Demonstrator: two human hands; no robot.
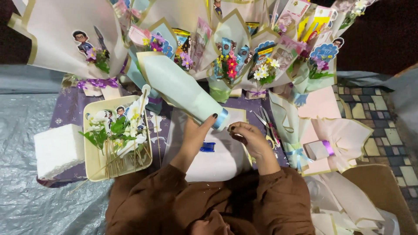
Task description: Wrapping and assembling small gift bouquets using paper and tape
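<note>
My left hand (197, 132) grips the narrow lower end of a pale green paper cone bouquet (178, 87) that lies tilted across the work surface. A light blue ribbon band (221, 118) circles that end. My right hand (249, 135) is curled right beside the band, fingertips pinched together near the ribbon; what they hold is too small to make out. A blue ribbon spool (207, 147) lies just below my left hand on white paper (220, 163).
A cream tray (93, 167) of artificial flowers on sticks stands at the left, next to a white foam block (58, 150). Finished bouquets (244, 52) line the back. Scissors (266, 124) lie to the right, near a pink-wrapped bouquet (335, 139).
</note>
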